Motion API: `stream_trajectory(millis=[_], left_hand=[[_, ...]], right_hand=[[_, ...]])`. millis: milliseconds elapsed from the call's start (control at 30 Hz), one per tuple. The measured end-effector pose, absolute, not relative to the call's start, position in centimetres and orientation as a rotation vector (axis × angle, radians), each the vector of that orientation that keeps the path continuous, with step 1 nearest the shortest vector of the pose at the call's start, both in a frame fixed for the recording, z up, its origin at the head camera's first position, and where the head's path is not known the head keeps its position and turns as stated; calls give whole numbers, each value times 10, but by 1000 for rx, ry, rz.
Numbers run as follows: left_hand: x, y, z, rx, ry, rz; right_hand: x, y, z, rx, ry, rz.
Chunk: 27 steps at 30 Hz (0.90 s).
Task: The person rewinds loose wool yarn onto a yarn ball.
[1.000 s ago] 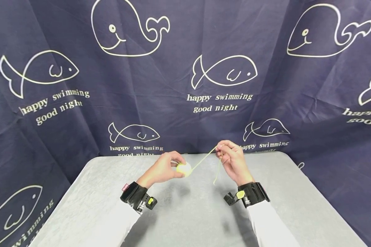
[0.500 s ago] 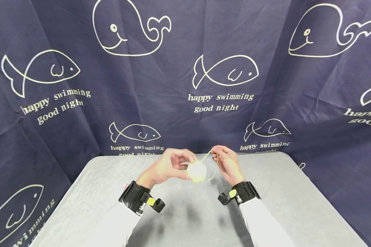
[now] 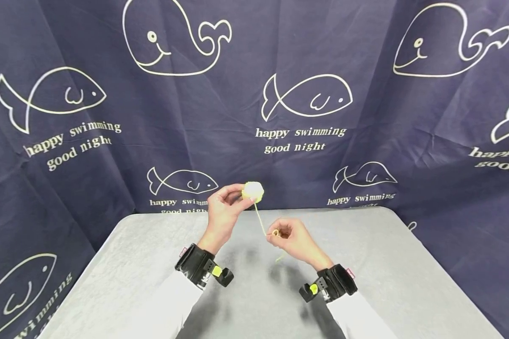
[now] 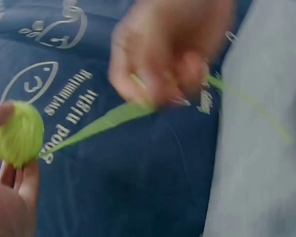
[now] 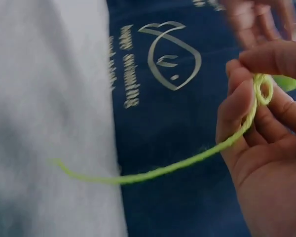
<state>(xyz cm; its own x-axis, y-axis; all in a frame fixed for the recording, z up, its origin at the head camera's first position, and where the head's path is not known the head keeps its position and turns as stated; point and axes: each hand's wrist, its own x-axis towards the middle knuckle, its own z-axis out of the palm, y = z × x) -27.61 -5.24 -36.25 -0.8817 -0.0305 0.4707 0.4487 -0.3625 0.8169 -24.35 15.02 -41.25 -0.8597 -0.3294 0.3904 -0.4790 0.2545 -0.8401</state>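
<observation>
A small yellow-green yarn ball (image 3: pixel 253 191) is pinched between the thumb and fingers of my left hand (image 3: pixel 223 214), raised above the table's back edge. From the ball a strand of yarn (image 3: pixel 260 219) runs down, taut, to my right hand (image 3: pixel 294 239), which pinches it lower and to the right. A small loop of yarn (image 5: pixel 264 90) shows at the right fingertips in the right wrist view. Its loose tail (image 5: pixel 158 171) hangs away from that hand. In the left wrist view the wound ball (image 4: pixel 19 134) is plain, while the right hand is blurred.
Below the hands lies a grey-white table (image 3: pixel 254 301). A dark blue curtain (image 3: pixel 237 113) printed with fish, whales and lettering hangs behind and at both sides. Each wrist wears a black band with a camera (image 3: pixel 225 277).
My left hand first moves right, then up and back left with the ball. My right hand has come left and down, so the strand now slopes down from ball to hand.
</observation>
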Motion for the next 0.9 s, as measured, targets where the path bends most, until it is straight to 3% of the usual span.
stream_trajectory(millis=[200,567,767,900], left_hand=[[-283,-62,-380,-621,-1836,-1916],[-271,-75,-383,-918,-2521,-1520],[-263,-79,-374,-1274,-2767,-1709],[-260,-80,-368,-1583,-2590,-2072]], right_hand=[[-240,156,-388,809,-2101,2005],[-252,169,-378,542,-1354,2671],[-258,173,-387,419,-1214,2796],[-262,169,-396,343,-1296,2747]])
